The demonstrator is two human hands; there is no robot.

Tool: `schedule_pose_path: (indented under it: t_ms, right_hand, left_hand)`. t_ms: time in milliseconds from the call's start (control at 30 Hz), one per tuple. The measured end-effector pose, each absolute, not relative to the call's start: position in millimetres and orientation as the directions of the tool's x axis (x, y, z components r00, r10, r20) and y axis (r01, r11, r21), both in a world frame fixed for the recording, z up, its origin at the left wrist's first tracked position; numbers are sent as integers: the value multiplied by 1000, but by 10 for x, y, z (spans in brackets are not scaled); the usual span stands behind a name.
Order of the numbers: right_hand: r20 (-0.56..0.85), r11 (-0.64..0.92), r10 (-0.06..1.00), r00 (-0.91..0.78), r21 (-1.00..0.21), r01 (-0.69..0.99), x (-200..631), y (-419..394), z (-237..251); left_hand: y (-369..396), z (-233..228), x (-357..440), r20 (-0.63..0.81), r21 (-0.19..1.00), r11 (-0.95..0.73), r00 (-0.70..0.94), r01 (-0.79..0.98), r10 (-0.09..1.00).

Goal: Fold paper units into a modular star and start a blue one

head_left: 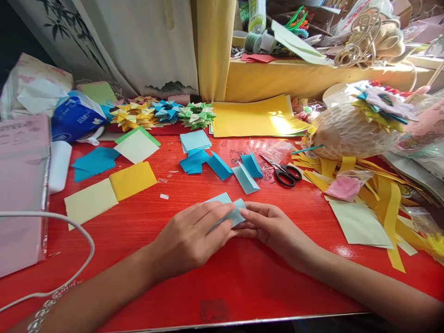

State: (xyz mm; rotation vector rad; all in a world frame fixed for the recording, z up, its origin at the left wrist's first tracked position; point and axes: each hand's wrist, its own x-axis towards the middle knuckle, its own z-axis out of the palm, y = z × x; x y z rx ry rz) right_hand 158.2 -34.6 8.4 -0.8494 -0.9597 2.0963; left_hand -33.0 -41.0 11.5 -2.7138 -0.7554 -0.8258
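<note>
Between my two hands is a light blue sheet of paper point(237, 213), raised a little over the red table point(274, 291). My left hand point(194, 233) closes on its left side, fingers lying across the front. At the right edge, my right hand point(267, 219) pinches the paper between thumb and fingers. Part of the sheet is hidden by my left fingers. Another light blue piece point(219, 198) shows just behind my left hand; whether it is the same sheet I cannot tell. Beyond stand folded blue pieces point(219, 165) and a folded pale blue piece point(245, 178).
Black-handled scissors point(287, 175) lie behind my right hand. Yellow and cream paper point(92, 199) and blue squares point(95, 163) are on the left. Folded paper rings point(197, 114) line the back. Yellow strips point(390, 217) and a woven basket point(350, 132) crowd the right. A white cable point(88, 236) loops at left.
</note>
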Motion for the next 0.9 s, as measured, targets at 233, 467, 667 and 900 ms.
schedule_pose_path:
  t_ms: [233,467,667,900]
  right_hand:
    - [-240,-409,791,-563,-892,-194,1568,-377,40]
    - [-239,-376,843,-481,-903,-210,1541,-416,47]
    - [-239,-378,849,-471,-897,-227,1520,-427,83]
    - [-234,-330,839,-491,-937,-117,1537,-473,102]
  left_hand:
    - [-414,183,-291,403,484,-663,528,571,748]
    - [-369,204,-270,-79,867,-121,373,484,924]
    - [-380,193,-230,-154,954,65,293,292,944]
    - [-388,214,-232,-193,947,91,322,308,927]
